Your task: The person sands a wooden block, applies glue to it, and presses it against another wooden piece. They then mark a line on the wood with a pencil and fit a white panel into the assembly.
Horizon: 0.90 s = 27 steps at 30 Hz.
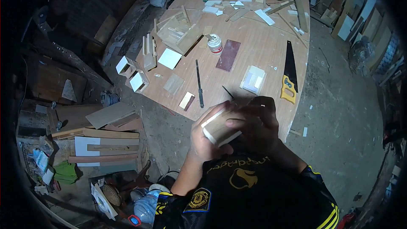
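Close to my chest, my left hand (200, 141) is closed round a small wooden piece (221, 128) with white edges. Its brown wood face is turned up toward me. From the other side my right hand (263, 121) curls over the same piece, a fingertip pressed on its face. Shadow covers most of the right fingers. A thin dark rod (228, 92) sticks out beyond my hands, its near end hidden. On the table just past them lie a dark slim tool (199, 85), a small cream-topped block (186, 101) and a stack of pale pieces (253, 79).
A yellow-handled handsaw (289, 80) lies along the table's right edge. An open jar (215, 44) stands near a dark red rectangular piece (228, 55). An unfinished wooden box (180, 34) is at left, white-faced pieces (137, 80) at the edge. Offcuts (250, 0) cover the far end.
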Available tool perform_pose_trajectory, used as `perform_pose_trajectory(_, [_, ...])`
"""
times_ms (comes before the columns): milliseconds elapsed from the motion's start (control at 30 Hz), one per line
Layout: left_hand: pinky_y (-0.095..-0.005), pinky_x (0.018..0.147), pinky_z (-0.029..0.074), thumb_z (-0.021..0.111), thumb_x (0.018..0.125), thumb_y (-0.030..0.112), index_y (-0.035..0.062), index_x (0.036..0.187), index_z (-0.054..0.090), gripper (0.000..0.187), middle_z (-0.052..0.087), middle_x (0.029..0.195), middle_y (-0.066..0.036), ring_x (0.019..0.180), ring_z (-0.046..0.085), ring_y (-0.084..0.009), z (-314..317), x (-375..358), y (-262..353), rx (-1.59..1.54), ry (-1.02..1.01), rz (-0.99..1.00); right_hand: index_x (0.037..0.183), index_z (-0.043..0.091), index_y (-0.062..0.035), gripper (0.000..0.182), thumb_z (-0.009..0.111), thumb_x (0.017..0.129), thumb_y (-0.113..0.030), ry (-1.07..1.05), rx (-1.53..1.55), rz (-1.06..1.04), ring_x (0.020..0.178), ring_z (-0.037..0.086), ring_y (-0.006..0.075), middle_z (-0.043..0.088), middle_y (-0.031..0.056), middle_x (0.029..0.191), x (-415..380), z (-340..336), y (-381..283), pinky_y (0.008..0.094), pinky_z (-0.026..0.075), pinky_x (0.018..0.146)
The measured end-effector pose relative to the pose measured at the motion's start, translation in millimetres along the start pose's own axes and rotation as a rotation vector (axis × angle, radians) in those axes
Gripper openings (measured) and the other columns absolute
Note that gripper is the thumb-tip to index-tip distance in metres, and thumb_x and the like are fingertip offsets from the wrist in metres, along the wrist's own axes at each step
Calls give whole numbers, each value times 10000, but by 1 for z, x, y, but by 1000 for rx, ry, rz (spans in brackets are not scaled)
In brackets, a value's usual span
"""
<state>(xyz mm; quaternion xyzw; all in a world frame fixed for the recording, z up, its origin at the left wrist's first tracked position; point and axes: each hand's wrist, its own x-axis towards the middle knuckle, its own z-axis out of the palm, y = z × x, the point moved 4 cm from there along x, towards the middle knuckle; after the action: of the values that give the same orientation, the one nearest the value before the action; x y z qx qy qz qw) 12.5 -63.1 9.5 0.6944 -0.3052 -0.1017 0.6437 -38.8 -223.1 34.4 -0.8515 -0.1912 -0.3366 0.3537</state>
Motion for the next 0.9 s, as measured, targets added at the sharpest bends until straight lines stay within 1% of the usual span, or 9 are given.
perform_pose_trajectory(67, [-374, 1006, 435, 823, 703, 386, -23, 1370, 442, 870, 549, 1321, -187, 1204, 558, -303, 3, 1, -1, -75, -35, -20, 1160, 641, -268, 650, 865, 563, -143, 49, 36, 34, 1011, 558, 244, 618, 33, 1102, -4, 3, 2, 383, 443, 865])
perform_pose_trajectory(167, [-371, 1036, 410, 786, 751, 312, -11, 1410, 391, 834, 516, 1368, -170, 1252, 519, -277, 8, -1, 1, -230, -50, -116, 1161, 649, -274, 653, 855, 562, -119, 64, 77, 77, 953, 552, 238, 612, 17, 1051, -5, -3, 6, 385, 442, 836])
perform_pose_trajectory(200, [-371, 1045, 402, 771, 763, 292, -14, 1420, 371, 828, 501, 1384, -168, 1269, 502, -269, 10, -2, 0, -314, -33, -189, 1161, 649, -274, 653, 855, 562, -119, 62, 79, 77, 953, 552, 238, 612, 17, 1051, -6, -3, 6, 385, 442, 836])
perform_pose_trajectory(400, [-378, 1051, 399, 761, 776, 227, -1, 1434, 350, 809, 481, 1402, -150, 1276, 489, -258, 10, -3, 1, -421, -75, -258, 1160, 652, -273, 630, 843, 582, -110, 41, 77, 54, 939, 553, 240, 600, 16, 1001, -6, -5, 5, 382, 446, 839])
perform_pose_trajectory(533, [-373, 1045, 406, 776, 726, 112, 13, 1428, 361, 822, 495, 1381, -141, 1260, 502, -260, 9, 1, 7, -288, -144, -143, 1161, 651, -273, 621, 842, 592, -118, 49, 131, 48, 923, 573, 235, 593, 23, 999, -5, -4, 3, 384, 464, 831])
perform_pose_trajectory(600, [-366, 1043, 410, 746, 679, -19, 20, 1420, 367, 833, 511, 1352, -131, 1249, 509, -261, 10, 1, 7, -122, -135, -160, 1167, 647, -272, 623, 843, 596, -117, 57, 141, 47, 924, 581, 233, 591, 25, 1000, -7, -2, 4, 384, 472, 829])
perform_pose_trajectory(733, [-365, 1038, 415, 705, 683, -94, 22, 1418, 363, 820, 505, 1346, -134, 1253, 504, -260, 12, 2, 8, -44, -127, -143, 1207, 628, -271, 667, 848, 599, -105, 29, 179, 65, 952, 594, 233, 592, 35, 1012, -10, -3, 5, 377, 494, 830])
perform_pose_trajectory(833, [-361, 1030, 422, 665, 747, -104, 25, 1424, 354, 755, 482, 1362, -138, 1257, 495, -247, 11, 0, 3, -45, -159, -133, 1212, 632, -269, 675, 850, 596, -98, 9, 189, 88, 961, 596, 242, 593, 48, 1026, -10, -4, 5, 380, 502, 841])
perform_pose_trajectory(900, [-356, 1026, 424, 640, 799, -85, 22, 1425, 351, 698, 462, 1380, -142, 1263, 486, -238, 14, -2, -4, -547, -59, -403, 1210, 637, -266, 673, 851, 594, -97, -11, 186, 99, 964, 597, 245, 592, 55, 1035, -12, -3, 5, 385, 503, 850])
